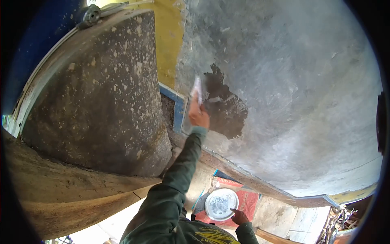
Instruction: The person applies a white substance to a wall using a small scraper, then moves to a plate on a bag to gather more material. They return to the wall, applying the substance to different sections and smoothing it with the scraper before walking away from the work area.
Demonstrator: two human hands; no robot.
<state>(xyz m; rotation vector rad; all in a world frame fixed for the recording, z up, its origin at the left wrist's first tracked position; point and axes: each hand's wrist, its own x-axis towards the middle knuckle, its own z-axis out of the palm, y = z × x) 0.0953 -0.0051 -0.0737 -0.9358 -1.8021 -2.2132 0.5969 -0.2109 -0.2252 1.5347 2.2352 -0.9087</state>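
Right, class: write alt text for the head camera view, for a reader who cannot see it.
A person's left hand presses a putty knife against a grey skimmed wall, beside a dark uncovered patch. The right hand holds a round metal plate lower down. A speckled grey panel fills the left.

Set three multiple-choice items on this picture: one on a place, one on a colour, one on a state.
1. Where is the blade?
A on the plate
B against the wall, by the dark patch
C on the floor

2. What colour are the sleeves?
A red
B white
C green

3. How is the left hand?
A shut on the blade
B open and empty
C flat on the wall

Key:
1 B, the blade's tip meets the grey wall at the patch's edge.
2 C, both arms show green cloth.
3 A, the hand holds the blade up.
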